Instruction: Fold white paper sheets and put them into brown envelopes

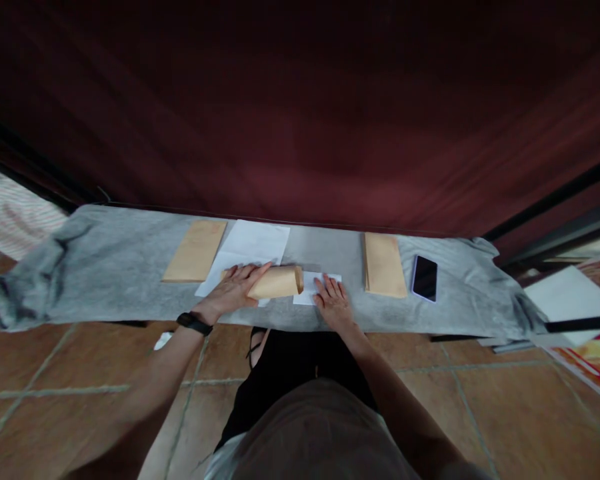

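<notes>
A brown paper envelope (276,282) lies crosswise near the front of the grey cloth, its right end bulging open. My left hand (235,287) rests on its left part, fingers spread. Just right of the envelope's mouth, a folded white paper (307,288) lies flat, and the fingers of my right hand (334,302) are spread on its right end. White sheets (253,240) with creases lie behind my left hand, partly under the envelope.
Brown envelopes lie at the left (196,252) and in a stack at the right (385,265). Beyond that stack is a phone (425,277). A dark red curtain (300,133) hangs behind the cloth-covered surface (115,267).
</notes>
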Demonstrator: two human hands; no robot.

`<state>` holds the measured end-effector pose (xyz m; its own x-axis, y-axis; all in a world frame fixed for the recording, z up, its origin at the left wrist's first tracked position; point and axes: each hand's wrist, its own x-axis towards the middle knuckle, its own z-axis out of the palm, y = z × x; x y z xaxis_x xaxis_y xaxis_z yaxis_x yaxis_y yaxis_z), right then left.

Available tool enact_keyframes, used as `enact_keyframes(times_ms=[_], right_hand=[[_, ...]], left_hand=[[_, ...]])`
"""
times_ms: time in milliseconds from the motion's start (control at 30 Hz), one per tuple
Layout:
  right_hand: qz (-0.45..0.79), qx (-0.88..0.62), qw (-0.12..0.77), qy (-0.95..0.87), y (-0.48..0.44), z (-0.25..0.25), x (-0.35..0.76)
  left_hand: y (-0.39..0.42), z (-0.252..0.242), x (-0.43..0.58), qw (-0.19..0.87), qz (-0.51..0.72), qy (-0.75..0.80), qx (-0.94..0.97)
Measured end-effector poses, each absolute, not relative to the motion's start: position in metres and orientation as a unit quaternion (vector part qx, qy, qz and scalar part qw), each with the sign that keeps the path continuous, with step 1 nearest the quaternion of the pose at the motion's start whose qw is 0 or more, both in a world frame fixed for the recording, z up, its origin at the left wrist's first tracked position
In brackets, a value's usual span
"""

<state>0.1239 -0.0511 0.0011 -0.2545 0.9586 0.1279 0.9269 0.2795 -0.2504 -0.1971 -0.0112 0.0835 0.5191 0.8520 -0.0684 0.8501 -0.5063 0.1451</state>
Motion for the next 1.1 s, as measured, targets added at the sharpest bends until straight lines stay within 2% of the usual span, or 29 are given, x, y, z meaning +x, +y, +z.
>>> enact_keyframes(times_ms=[300, 700, 900, 1100], right_hand=[[0.04, -0.613, 0.134, -0.777, -0.056, 0.002, 0.143], [0.059, -0.712, 0.144, -0.684, -0.05, 0.011, 0.14], [0.095, -0.746, 0.15, -0.642, -0.042, 0.021, 0.137], [0.066, -0.749, 0.147, -0.642, -0.044, 0.021, 0.133]], left_hand=[[-0.015, 0.091, -0.18, 0.01, 0.043, 0.455, 0.89], [-0.022, 0.084, -0.178, -0.006, 0.035, 0.474, 0.88], [-0.022, 0.08, -0.181, 0.009, 0.049, 0.478, 0.877], [-0.011, 0.075, -0.191, 0.102, 0.029, 0.516, 0.85]])
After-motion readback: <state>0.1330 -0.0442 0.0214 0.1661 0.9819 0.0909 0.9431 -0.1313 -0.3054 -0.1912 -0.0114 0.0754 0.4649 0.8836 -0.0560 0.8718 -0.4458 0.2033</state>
